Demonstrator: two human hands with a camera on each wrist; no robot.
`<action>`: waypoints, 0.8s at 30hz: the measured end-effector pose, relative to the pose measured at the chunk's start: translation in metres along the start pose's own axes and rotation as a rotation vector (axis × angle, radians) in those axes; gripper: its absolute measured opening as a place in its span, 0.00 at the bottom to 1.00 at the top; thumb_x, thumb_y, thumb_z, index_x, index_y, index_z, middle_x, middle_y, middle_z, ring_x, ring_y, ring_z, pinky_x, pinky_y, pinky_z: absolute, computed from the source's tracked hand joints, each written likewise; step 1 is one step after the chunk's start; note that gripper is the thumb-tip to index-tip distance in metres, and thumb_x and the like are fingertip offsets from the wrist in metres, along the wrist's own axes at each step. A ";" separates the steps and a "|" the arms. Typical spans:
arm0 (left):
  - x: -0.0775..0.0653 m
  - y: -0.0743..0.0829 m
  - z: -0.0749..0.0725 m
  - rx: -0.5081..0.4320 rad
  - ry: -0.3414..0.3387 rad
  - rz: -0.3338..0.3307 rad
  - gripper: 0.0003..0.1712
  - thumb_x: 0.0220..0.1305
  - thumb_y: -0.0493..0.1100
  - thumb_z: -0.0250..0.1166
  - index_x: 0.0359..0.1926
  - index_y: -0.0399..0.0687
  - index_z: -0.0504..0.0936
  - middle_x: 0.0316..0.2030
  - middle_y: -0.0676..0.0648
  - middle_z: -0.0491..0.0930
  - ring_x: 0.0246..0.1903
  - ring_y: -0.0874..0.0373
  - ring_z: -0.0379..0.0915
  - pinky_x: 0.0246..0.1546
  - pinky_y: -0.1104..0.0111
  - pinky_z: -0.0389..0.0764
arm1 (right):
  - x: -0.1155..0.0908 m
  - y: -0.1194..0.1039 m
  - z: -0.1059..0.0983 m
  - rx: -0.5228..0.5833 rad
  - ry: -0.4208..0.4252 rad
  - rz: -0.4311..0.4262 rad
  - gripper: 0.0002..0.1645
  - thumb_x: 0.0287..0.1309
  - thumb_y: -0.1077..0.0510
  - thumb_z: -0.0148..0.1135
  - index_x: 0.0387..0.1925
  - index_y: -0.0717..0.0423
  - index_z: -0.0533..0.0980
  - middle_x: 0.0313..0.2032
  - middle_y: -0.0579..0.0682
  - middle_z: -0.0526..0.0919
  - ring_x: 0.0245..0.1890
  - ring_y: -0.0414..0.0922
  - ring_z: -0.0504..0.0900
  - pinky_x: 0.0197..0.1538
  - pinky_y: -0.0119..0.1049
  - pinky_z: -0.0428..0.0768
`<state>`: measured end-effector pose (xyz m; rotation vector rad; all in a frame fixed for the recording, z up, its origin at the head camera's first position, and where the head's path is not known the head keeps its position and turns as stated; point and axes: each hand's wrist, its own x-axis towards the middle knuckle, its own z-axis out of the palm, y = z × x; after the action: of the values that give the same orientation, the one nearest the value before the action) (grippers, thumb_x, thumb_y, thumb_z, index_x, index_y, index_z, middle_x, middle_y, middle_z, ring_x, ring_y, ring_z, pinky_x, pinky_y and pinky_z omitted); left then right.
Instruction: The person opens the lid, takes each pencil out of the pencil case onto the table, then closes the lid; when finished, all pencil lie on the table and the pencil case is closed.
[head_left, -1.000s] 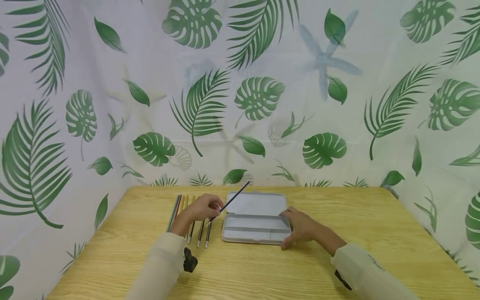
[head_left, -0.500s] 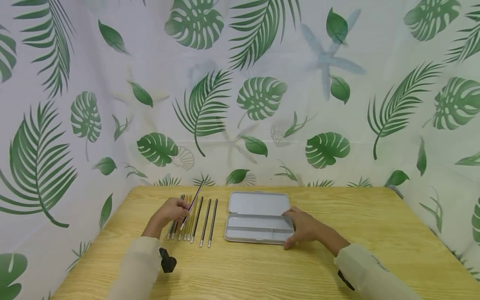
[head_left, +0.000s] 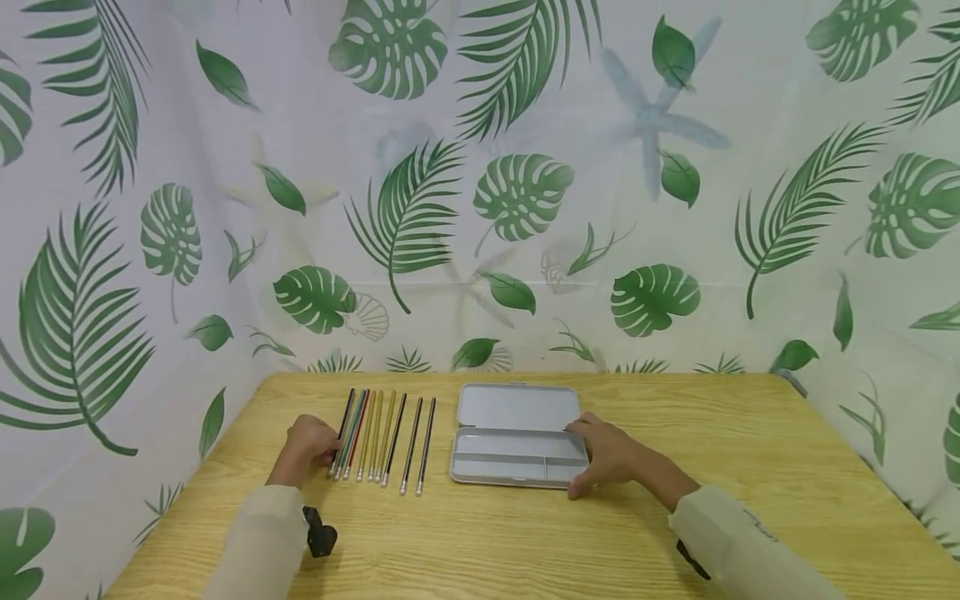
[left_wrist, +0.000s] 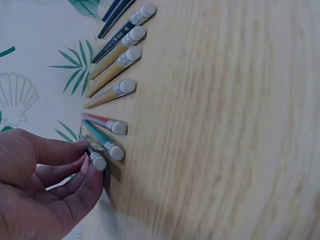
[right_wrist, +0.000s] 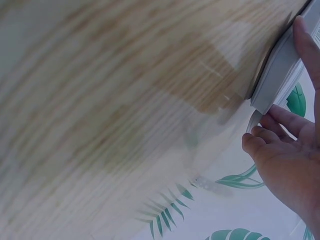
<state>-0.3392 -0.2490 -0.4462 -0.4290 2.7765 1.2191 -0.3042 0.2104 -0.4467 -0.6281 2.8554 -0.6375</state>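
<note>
At the left end of a row of pencils [head_left: 386, 442], my left hand [head_left: 311, 439] pinches a dark pencil [head_left: 346, 417] between thumb and fingers. The left wrist view shows that pencil's white eraser end [left_wrist: 98, 162] close beside a teal pencil [left_wrist: 102, 136] and a red pencil [left_wrist: 105, 121]. Yellow and black pencils follow further right in the row. An opened grey pencil case [head_left: 517, 457] lies right of the row, its lid [head_left: 517, 407] folded back flat. My right hand [head_left: 609, 454] holds the case by its right end, thumb at the near corner and fingers near the hinge.
Everything lies on a wood-grain table [head_left: 480, 542]. A leaf-patterned sheet [head_left: 510, 325] hangs behind and at both sides of it. A divider [head_left: 545, 467] splits the front part of the case's tray.
My left hand has carried the dark pencil leftward from near the case, over the row, and lowered it beside the teal pencil. The right hand has stayed on the case.
</note>
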 end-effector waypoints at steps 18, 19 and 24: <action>-0.009 0.032 0.004 0.297 0.131 0.244 0.21 0.51 0.26 0.49 0.08 0.46 0.60 0.09 0.52 0.56 0.13 0.60 0.50 0.14 0.71 0.56 | -0.003 0.002 -0.001 -0.015 0.014 -0.036 0.62 0.27 0.39 0.81 0.61 0.69 0.66 0.55 0.59 0.70 0.55 0.55 0.73 0.58 0.52 0.72; -0.008 0.036 0.006 0.290 0.129 0.257 0.19 0.55 0.28 0.51 0.09 0.41 0.66 0.10 0.49 0.62 0.14 0.58 0.55 0.16 0.70 0.61 | -0.003 0.002 -0.001 -0.020 0.012 -0.039 0.61 0.28 0.39 0.81 0.61 0.69 0.66 0.55 0.59 0.70 0.55 0.55 0.73 0.59 0.52 0.72; -0.005 0.063 0.026 0.214 0.096 0.344 0.15 0.67 0.36 0.53 0.43 0.29 0.81 0.41 0.32 0.81 0.40 0.41 0.77 0.39 0.56 0.80 | -0.004 0.000 0.000 -0.042 -0.008 -0.037 0.62 0.31 0.37 0.78 0.63 0.68 0.65 0.60 0.61 0.68 0.60 0.58 0.70 0.61 0.53 0.70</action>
<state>-0.3537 -0.1886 -0.4180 0.0096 3.1132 0.9563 -0.3009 0.2123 -0.4465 -0.6895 2.8628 -0.5809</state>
